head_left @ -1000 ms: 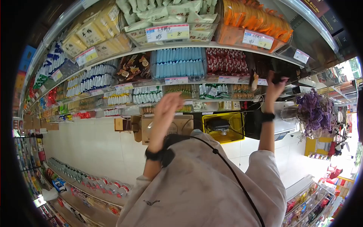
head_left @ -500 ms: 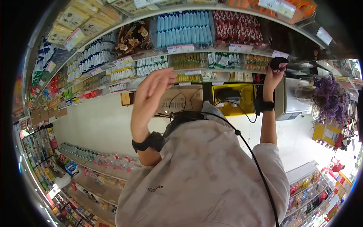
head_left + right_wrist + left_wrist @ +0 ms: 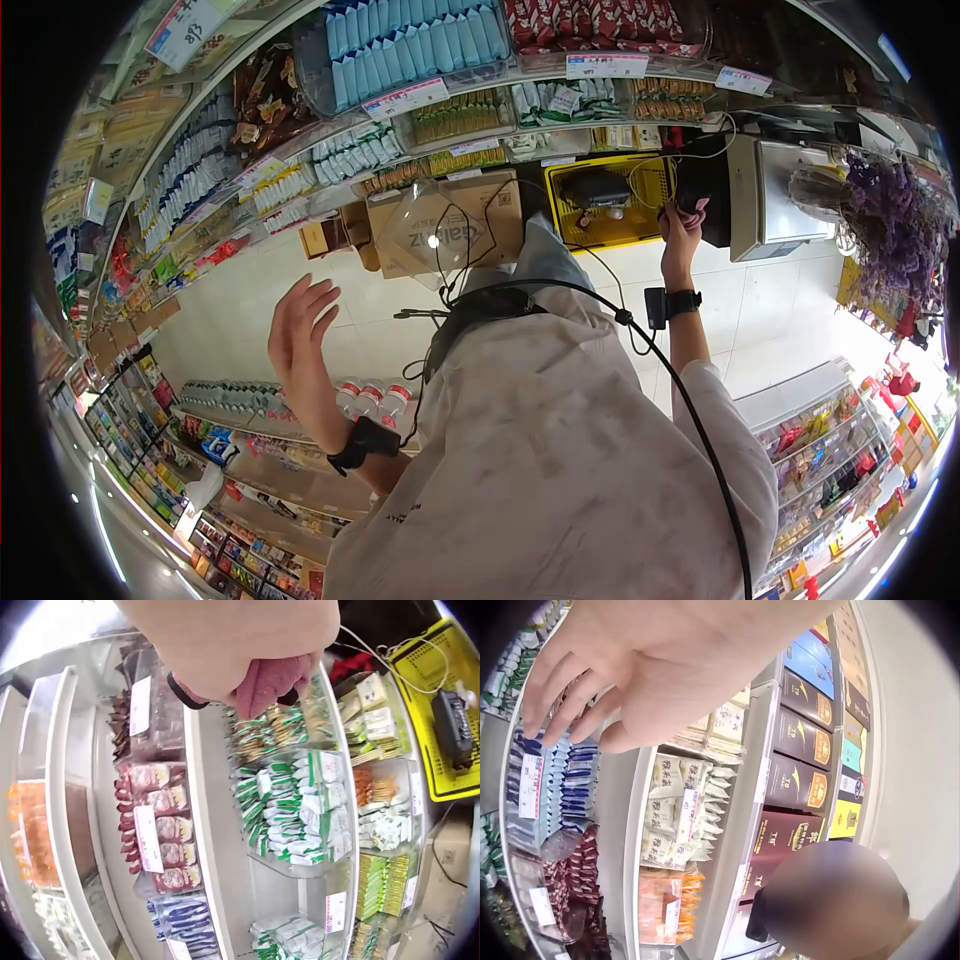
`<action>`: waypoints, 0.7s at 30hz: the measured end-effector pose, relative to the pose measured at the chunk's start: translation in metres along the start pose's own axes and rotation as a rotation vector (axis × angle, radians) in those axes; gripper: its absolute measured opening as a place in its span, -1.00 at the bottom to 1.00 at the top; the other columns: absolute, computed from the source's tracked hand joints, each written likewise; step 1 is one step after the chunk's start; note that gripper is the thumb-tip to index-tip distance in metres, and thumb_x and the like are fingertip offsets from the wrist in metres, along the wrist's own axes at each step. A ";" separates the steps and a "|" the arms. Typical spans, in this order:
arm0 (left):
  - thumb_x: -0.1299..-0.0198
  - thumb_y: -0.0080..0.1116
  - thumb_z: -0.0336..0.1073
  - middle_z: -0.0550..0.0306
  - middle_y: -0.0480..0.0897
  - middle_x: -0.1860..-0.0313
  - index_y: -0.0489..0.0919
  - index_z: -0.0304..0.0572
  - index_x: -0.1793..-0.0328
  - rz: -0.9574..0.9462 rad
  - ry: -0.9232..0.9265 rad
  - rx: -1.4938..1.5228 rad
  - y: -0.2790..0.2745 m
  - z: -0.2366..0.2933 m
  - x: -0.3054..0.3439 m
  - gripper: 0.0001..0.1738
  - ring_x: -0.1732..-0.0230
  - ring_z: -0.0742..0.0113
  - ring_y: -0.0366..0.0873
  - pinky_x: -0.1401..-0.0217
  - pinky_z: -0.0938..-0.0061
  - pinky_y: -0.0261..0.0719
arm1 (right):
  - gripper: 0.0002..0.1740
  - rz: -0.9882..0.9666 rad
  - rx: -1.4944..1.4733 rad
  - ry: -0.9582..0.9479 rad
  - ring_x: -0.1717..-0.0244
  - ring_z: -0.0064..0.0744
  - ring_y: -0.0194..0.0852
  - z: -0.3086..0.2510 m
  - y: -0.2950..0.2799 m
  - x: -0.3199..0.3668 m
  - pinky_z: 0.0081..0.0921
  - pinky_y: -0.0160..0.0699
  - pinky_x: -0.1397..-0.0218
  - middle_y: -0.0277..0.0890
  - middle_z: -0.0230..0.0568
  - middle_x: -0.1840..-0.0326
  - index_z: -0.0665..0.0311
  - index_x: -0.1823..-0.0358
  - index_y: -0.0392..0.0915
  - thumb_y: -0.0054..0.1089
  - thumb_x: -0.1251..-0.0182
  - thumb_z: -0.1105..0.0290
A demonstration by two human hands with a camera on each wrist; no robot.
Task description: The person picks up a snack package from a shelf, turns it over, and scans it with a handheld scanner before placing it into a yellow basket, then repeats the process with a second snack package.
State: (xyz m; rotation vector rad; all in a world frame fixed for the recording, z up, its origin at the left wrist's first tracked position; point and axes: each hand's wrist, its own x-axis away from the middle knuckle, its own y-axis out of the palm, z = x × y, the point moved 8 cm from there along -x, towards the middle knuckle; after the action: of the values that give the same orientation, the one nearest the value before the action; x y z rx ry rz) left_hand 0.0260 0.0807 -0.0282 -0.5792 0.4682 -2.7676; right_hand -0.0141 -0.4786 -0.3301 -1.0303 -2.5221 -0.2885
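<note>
The 2 hands are well apart. The left hand (image 3: 303, 345) is left of the yellow basket (image 3: 640, 230), its fingers loosely extended and slightly spread. The right hand (image 3: 681, 238) grips a pink-and-black cloth (image 3: 271, 684) near the basket's right end (whether it touches the rim, I cannot tell). A black device (image 3: 598, 187) sits in the basket; left of the basket stands a cardboard box (image 3: 503, 228), and right of it, purple flowers (image 3: 895, 215).
</note>
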 end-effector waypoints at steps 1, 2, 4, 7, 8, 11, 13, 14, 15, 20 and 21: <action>-0.55 -0.01 -0.06 -0.12 0.66 -0.16 0.49 -0.43 -0.38 0.037 0.006 0.005 -0.007 -0.002 0.004 -0.45 -0.24 0.09 0.64 -0.35 0.26 0.53 | -0.61 -0.007 0.003 0.028 0.46 -0.75 0.41 0.004 -0.003 0.006 -0.78 0.36 0.44 0.48 -0.46 0.33 0.10 -0.03 0.32 0.39 -0.37 0.48; -0.55 0.00 -0.06 -0.12 0.66 -0.16 0.49 -0.43 -0.38 0.075 0.013 0.011 -0.015 -0.004 0.009 -0.45 -0.24 0.09 0.64 -0.35 0.26 0.53 | -0.67 -0.005 -0.020 -0.010 0.53 -0.77 0.32 0.004 -0.001 0.010 -0.76 0.22 0.51 0.44 -0.49 0.40 0.10 0.04 0.34 0.38 -0.38 0.48; -0.54 0.00 -0.08 -0.12 0.66 -0.17 0.49 -0.43 -0.38 0.095 0.043 0.033 -0.029 -0.010 0.015 -0.46 -0.23 0.09 0.64 -0.35 0.26 0.53 | -0.72 -0.100 0.001 0.013 0.56 -0.78 0.25 0.017 -0.004 0.013 -0.74 0.11 0.54 0.40 -0.52 0.45 0.09 0.11 0.35 0.36 -0.40 0.46; -0.52 -0.01 -0.13 -0.11 0.67 -0.15 0.49 -0.44 -0.38 0.076 0.074 0.064 -0.045 -0.025 0.019 -0.48 -0.22 0.10 0.65 -0.35 0.28 0.54 | -0.76 -0.179 0.019 0.042 0.60 -0.78 0.16 0.030 -0.005 0.024 -0.71 -0.02 0.56 0.33 -0.55 0.51 0.09 0.20 0.36 0.33 -0.42 0.42; -0.51 -0.01 -0.14 -0.10 0.67 -0.15 0.49 -0.44 -0.37 0.061 0.080 0.069 -0.049 -0.031 0.018 -0.49 -0.21 0.11 0.65 -0.35 0.29 0.54 | -0.77 -0.193 0.022 0.055 0.61 -0.78 0.13 0.037 -0.001 0.033 -0.70 -0.05 0.56 0.31 -0.56 0.53 0.09 0.22 0.36 0.32 -0.43 0.40; -0.50 -0.02 -0.18 -0.07 0.68 -0.12 0.50 -0.44 -0.36 -0.028 0.089 0.132 -0.052 -0.051 0.018 -0.51 -0.19 0.16 0.66 -0.34 0.31 0.53 | -0.78 -0.268 0.086 0.073 0.66 -0.78 0.07 0.041 0.014 0.072 -0.69 -0.08 0.60 0.26 -0.60 0.56 0.10 0.23 0.38 0.33 -0.42 0.41; -0.49 -0.02 -0.19 -0.05 0.69 -0.08 0.52 -0.45 -0.32 -0.042 0.066 0.163 -0.055 -0.069 0.017 -0.53 -0.17 0.19 0.67 -0.32 0.33 0.55 | -0.87 -0.365 0.128 0.138 0.60 -0.81 0.16 0.060 0.014 0.089 -0.75 0.06 0.52 0.38 -0.57 0.51 0.17 0.20 0.52 0.31 -0.45 0.37; -0.50 -0.03 -0.19 -0.05 0.69 -0.08 0.52 -0.44 -0.31 -0.053 0.054 0.176 -0.054 -0.078 0.017 -0.53 -0.17 0.20 0.67 -0.31 0.33 0.55 | -0.88 -0.414 0.153 0.173 0.57 -0.82 0.20 0.072 0.014 0.092 -0.78 0.13 0.48 0.43 -0.56 0.48 0.21 0.18 0.59 0.31 -0.46 0.35; -0.50 -0.03 -0.18 -0.05 0.70 -0.07 0.53 -0.44 -0.31 -0.062 0.035 0.183 -0.054 -0.088 0.020 -0.53 -0.16 0.20 0.67 -0.30 0.33 0.56 | -0.88 -0.389 0.204 0.233 0.59 -0.81 0.22 0.089 0.010 0.094 -0.77 0.14 0.50 0.49 -0.52 0.48 0.22 0.16 0.60 0.31 -0.46 0.34; -0.54 -0.04 -0.13 -0.03 0.71 -0.02 0.56 -0.42 -0.27 -0.167 -0.080 0.121 -0.024 -0.137 0.026 -0.53 -0.11 0.22 0.68 -0.24 0.33 0.60 | -0.84 -0.363 0.446 0.419 0.56 -0.75 0.37 0.182 -0.003 0.070 -0.73 0.23 0.53 0.63 -0.40 0.37 0.21 0.15 0.61 0.34 -0.43 0.30; -0.55 -0.04 -0.12 -0.03 0.71 -0.01 0.57 -0.41 -0.26 -0.193 -0.124 0.097 -0.015 -0.147 0.028 -0.53 -0.10 0.23 0.68 -0.23 0.33 0.61 | -0.81 -0.320 0.418 0.389 0.56 -0.70 0.43 0.204 -0.004 0.059 -0.69 0.27 0.54 0.61 -0.40 0.41 0.24 0.18 0.61 0.35 -0.41 0.28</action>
State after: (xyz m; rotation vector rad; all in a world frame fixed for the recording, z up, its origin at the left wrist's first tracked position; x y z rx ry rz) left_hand -0.0650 0.1228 -0.1410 -0.8055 0.2614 -2.8928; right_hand -0.1134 -0.3771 -0.4879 -0.3665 -2.2428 -0.0360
